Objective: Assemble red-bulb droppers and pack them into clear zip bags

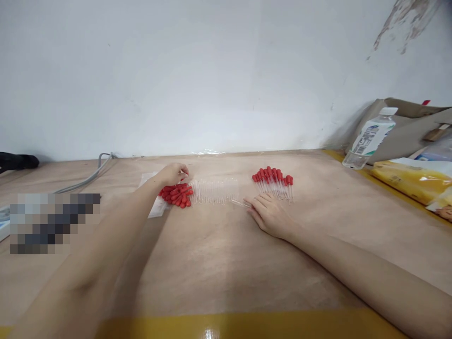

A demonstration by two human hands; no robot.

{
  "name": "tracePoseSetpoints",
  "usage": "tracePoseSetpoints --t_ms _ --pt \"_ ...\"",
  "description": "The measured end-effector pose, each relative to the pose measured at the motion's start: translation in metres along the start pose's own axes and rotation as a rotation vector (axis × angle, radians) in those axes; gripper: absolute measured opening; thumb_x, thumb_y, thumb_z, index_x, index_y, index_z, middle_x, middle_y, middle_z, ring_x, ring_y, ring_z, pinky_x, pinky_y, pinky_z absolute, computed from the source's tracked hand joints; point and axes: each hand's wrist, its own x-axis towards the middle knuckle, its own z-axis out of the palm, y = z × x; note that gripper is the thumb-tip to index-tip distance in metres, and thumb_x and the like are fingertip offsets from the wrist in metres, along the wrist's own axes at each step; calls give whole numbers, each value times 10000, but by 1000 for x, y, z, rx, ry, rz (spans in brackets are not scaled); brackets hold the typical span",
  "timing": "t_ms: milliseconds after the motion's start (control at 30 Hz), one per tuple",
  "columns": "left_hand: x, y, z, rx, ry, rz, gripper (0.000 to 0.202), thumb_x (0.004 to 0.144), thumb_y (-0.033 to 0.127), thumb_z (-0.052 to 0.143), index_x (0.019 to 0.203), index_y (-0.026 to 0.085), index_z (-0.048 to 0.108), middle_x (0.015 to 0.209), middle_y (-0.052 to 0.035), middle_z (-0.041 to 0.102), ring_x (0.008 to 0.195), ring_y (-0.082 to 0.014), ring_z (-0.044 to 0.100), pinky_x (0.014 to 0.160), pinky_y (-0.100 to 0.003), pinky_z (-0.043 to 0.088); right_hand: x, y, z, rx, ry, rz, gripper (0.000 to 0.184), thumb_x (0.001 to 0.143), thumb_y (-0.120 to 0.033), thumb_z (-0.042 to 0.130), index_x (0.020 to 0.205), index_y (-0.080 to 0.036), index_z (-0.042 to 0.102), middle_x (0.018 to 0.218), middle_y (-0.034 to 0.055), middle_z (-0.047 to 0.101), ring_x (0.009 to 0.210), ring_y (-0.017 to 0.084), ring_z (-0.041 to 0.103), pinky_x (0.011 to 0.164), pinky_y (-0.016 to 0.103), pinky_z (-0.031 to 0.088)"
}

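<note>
A clear tube [240, 203] is pinched by the fingers of the right hand [270, 214]; whether anything is clamped by the left hand [172, 174] (red shows there) cannot be told. Red caps [179, 194] are heaped beside it, more tubes [212, 192] lined up between, capped tubes [271, 175] fanned on the table [219, 263].

Red bulbs [176, 195], tubes [213, 191] on table [219, 263]
</note>
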Motion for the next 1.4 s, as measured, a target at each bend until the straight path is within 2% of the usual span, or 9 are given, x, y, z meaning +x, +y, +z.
tracePoseSetpoints --t_ms 100,200,267,333,467,733,967,1267,1400 --pt "-15 12 -3 -103 170 -9 180 750 289 488 841 176 594 801 -51 638 736 -175 567 669 -262 422 -1 1 1 1 0 0 244 905 -191 376 1024 -131 581 814 73 612 738 179 512 682 298 365" --pt "-42 39 7 -512 347 63 281 792 310 473 1010 145 538 846 -61 622 785 -166 589 712 -278 449 -2 1 1 22 -1 24 246 910 -189 366 987 -147 596 831 64 616 722 163 509 703 293 368" --pt "-64 62 21 -708 271 49 324 802 342 488 1060 152 529 899 -67 630 801 -166 605 719 -290 460 -2 0 0 44 2 67 237 909 -200 374 959 -153 600 849 62 621 720 154 513 712 287 368" --pt "-85 85 38 -821 152 4 281 782 367 540 958 152 578 910 -74 647 828 -180 621 736 -297 462 -3 -1 -1 79 7 112 220 903 -221 389 939 -164 599 859 57 627 726 148 524 726 288 365" --pt "-109 112 68 -897 94 -41 248 710 354 653 787 167 509 717 -13 612 685 -153 618 612 -251 455 -3 -3 0 162 13 150 193 892 -252 414 901 -181 593 828 40 634 711 135 547 753 299 347" --pt "-109 111 80 -866 50 66 248 758 330 623 771 184 423 660 38 516 599 -104 563 570 -220 421 1 -13 2 212 48 158 193 886 -264 430 895 -175 601 753 21 627 640 114 537 713 293 326" --pt "-111 114 81 -831 40 118 265 761 332 621 957 166 556 888 -53 634 745 -149 601 655 -261 477 3 -17 5 279 31 144 174 879 -257 445 888 -186 604 733 5 620 640 108 533 713 285 329" --pt "-113 112 81 -674 5 177 245 816 367 554 872 158 669 653 -12 629 587 -125 571 583 -233 466 4 -11 3 351 -105 114 182 881 -251 457 881 -219 637 727 -4 634 642 115 542 714 284 338" --pt "-115 113 82 -666 -57 213 216 816 342 554 845 166 676 685 -11 643 562 -111 559 553 -217 459 8 -5 -5 400 -226 110 194 884 -242 464 870 -232 657 745 -12 646 628 109 524 714 287 324"
